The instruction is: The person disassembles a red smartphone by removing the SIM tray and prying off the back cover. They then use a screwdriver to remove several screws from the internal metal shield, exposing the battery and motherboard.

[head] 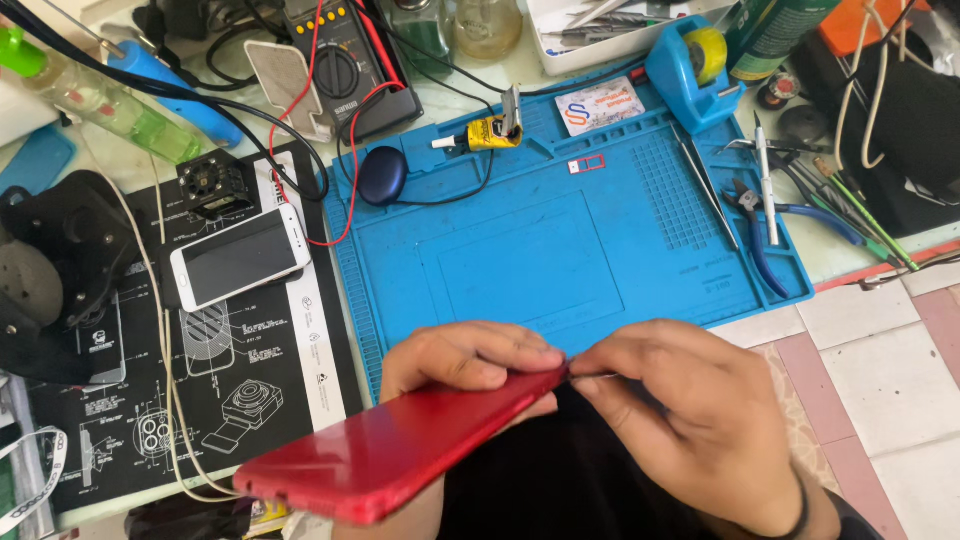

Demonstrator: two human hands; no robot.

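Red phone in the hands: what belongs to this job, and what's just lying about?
In hand:
glossy red smartphone, gripped by left hand
thin metal tool, pinched by right hand

Lying about:
white smartphone
blue silicone work mat
blue-handled pliers
yellow glue tube

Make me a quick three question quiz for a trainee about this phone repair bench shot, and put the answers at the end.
1. True or false: the red phone lies flat on the blue mat.
2. Which hand supports the red phone from beneath? A) left hand B) right hand C) neither
3. Fill in: the white phone lies screen-up on the ____ printed mat, left of the blue one.

Key
1. False; it is held up in both hands, in front of the mat.
2. A; the right hand pinches a thin metal tool at the phone's end.
3. Black.
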